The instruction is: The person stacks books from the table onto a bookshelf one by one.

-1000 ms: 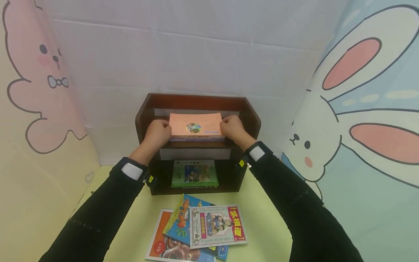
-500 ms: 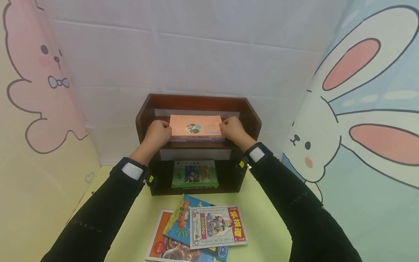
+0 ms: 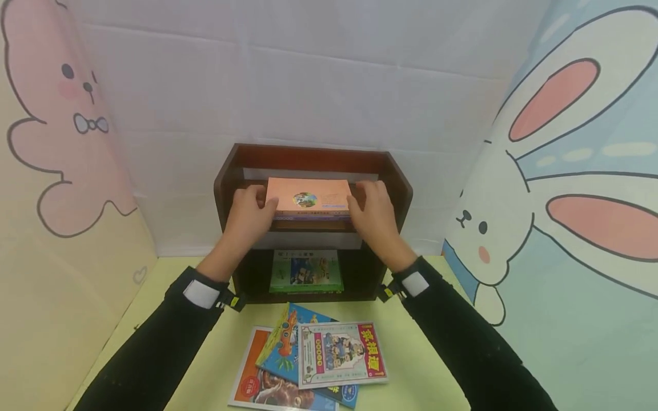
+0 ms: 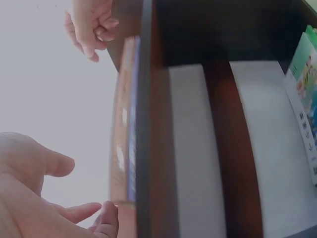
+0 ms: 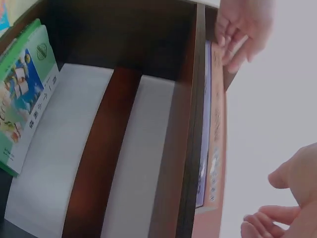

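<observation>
An orange-covered book (image 3: 288,191) lies flat over a purple one (image 3: 313,217) on the upper shelf of a dark wooden bookshelf (image 3: 308,155). At the stack's left end is my left hand (image 3: 252,212), thumb spread from its loosely bent fingers. My right hand (image 3: 374,217) is at the opposite end, its thumb tip by the orange cover's edge. In the left wrist view the near hand (image 4: 34,193) has a gap between thumb and fingers, with fingertips close by the stack's end. The right wrist view shows the right hand (image 5: 292,193) parted from the book spines (image 5: 214,129).
Green books (image 3: 306,274) lie on the lower shelf. In front of the bookshelf, on the pale green surface (image 3: 411,354), a white-and-pink book (image 3: 341,354) overlaps a blue one (image 3: 288,362) and an orange one (image 3: 257,371). Rabbit-printed walls (image 3: 565,240) stand at the sides.
Both hands have loosened their pinch on the ends of the book stack, the thumbs now spread from the fingers. The orange book has settled a little lower onto the purple one.
</observation>
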The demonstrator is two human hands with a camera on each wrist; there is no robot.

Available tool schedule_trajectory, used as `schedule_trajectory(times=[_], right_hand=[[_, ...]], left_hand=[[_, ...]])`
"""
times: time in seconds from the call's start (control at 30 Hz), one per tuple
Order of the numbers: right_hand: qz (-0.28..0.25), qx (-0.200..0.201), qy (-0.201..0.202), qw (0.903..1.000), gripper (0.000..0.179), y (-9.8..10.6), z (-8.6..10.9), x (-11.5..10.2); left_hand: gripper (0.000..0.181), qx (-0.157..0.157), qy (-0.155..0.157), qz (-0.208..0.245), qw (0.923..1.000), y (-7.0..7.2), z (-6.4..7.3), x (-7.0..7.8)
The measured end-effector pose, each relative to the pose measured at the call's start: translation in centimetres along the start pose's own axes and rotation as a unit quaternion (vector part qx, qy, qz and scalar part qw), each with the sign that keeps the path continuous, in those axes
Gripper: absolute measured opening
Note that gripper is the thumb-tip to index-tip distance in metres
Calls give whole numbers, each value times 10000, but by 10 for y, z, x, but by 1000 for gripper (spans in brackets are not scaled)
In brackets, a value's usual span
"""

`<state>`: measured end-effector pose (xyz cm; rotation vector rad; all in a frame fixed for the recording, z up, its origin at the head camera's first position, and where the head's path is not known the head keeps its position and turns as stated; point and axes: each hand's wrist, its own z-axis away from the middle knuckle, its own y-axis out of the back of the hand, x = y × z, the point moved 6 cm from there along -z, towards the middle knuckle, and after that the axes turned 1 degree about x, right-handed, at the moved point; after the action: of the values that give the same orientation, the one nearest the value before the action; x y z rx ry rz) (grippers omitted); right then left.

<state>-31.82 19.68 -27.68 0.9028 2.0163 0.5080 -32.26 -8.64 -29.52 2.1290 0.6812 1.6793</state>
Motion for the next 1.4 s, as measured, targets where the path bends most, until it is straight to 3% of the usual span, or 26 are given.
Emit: schedule_trajectory(times=[0.13,0.27,0.43,0.6,0.73,0.93,1.07,1.13,1.3,1.4], right_hand=[[-148,464,642,9967,30,13,49,-4],[-267,226,606,9976,26,5,113,15],[-46,-538,-483,9974,28,-20,183,61],[194,-1141,-1692,9788,34,-30,229,110],[211,-1512,-2386,9590,41,-27,256,144],[-274,-1870,-3264,9262,48,-16,282,172],[-789,-1923,-3839,8997,46,-15,289,177],[-1029,-1969,-4033,8877,46,-17,290,176],[-1658,-2276,-4231,8612,43,-30,295,167],[-1875,-2461,-4209,8527,37,-37,300,163]], left_hand=[[54,144,-442,201,9987,-2,41,5],[43,-48,-524,425,9977,-18,81,-10],[36,-454,147,598,9971,-57,123,-60],[34,-965,1082,618,9875,-98,171,-117],[35,-1387,1563,401,9771,-118,203,-150],[35,-1519,1942,549,9676,-117,219,-168],[35,-1679,2299,1059,9528,-117,222,-170],[39,-1823,2467,1430,9410,-120,223,-169],[49,-2072,2618,2039,9203,-131,224,-162],[53,-2236,2644,2190,9122,-134,225,-158]])
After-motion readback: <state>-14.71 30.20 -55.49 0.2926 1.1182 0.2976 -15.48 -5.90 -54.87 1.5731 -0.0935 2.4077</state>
